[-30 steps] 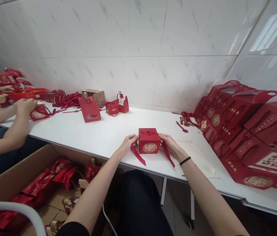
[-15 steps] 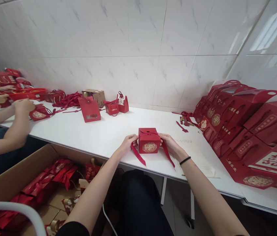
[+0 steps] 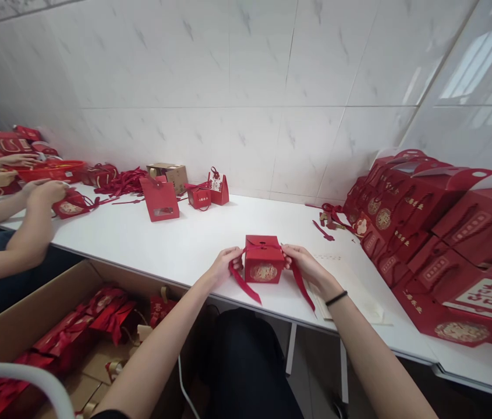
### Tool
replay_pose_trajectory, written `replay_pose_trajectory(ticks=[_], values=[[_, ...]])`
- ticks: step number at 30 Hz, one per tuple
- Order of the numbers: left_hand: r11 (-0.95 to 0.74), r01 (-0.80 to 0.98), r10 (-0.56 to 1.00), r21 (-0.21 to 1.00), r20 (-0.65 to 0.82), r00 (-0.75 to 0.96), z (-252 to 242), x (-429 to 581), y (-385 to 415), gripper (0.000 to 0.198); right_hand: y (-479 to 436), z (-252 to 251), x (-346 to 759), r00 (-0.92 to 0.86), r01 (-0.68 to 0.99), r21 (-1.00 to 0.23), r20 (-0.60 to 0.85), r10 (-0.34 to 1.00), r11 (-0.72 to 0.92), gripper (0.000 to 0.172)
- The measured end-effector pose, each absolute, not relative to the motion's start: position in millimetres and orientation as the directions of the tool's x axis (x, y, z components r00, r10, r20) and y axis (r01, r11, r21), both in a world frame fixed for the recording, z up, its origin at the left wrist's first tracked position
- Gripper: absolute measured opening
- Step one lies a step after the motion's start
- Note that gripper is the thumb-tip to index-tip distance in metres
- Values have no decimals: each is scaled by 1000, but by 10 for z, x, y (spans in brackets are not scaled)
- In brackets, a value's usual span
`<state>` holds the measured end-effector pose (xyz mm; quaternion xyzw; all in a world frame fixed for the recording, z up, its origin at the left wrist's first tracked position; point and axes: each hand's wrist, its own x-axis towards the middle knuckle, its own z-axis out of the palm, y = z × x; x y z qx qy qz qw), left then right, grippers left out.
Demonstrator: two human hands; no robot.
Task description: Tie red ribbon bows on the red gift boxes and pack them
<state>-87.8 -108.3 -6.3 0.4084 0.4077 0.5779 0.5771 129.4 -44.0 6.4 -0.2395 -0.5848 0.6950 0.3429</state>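
Observation:
A small red gift box with a gold emblem on its front stands near the front edge of the white table. A red ribbon crosses its top and both ends hang down past the table edge. My left hand pinches the ribbon at the box's left side. My right hand, with a black band on its wrist, pinches the ribbon at the box's right side.
Large red gift bags are stacked at the right. Small red boxes, a red bag and a brown box sit near the wall. A cardboard carton of red items is lower left. Another person's hands work at far left.
Both my hands have pulled the ribbon ends slightly outward from the box. The view has tilted up a little. The other person's hands have shifted slightly.

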Motion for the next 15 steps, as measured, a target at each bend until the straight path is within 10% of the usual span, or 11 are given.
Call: replay_pose_trajectory(ticks=[15], values=[[31, -79, 976, 996, -13, 217, 513, -924, -1629, 30, -897, 653, 1486, -732, 11, -980, 126, 670, 196, 25]])
